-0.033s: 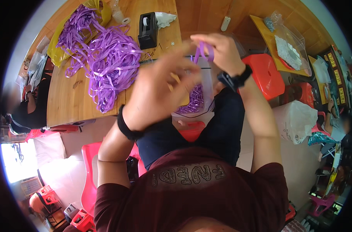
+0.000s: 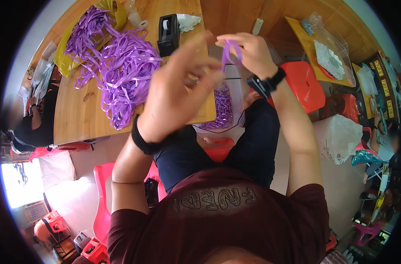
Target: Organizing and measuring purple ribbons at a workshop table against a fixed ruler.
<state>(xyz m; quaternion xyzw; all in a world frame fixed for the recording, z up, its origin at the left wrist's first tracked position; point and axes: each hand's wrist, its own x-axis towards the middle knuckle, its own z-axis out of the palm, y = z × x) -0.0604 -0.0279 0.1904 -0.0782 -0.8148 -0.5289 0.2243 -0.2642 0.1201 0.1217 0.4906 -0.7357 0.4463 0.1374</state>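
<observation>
My right hand (image 2: pixel 249 50) is closed in a pinch on a purple ribbon (image 2: pixel 233 52), which forms a small loop with a tail hanging below the fingertips. A dark watch is on that wrist. My left hand (image 2: pixel 176 90), with a black band on its wrist, is just left of the ribbon's tail. Motion smears its curled fingers, so whether they grip the ribbon cannot be told. Below both hands, a clear plastic bin (image 2: pixel 238 90) holds many short purple ribbon pieces (image 2: pixel 223 105). A large tangled heap of purple ribbon (image 2: pixel 130 70) lies on the wooden table (image 2: pixel 77 119).
A yellow plastic bag (image 2: pixel 64 59) sits under the far end of the ribbon heap. A black tape dispenser (image 2: pixel 168 37) and a crumpled white tissue (image 2: pixel 188 22) are at the table's back. Red stools (image 2: pixel 301 86) and a white bag (image 2: pixel 337 138) stand at the right. Other people are at both sides.
My left hand has shifted slightly left, its fingertips drawing away from the bin and ribbon. My right hand has risen a little, still pinching the ribbon.
</observation>
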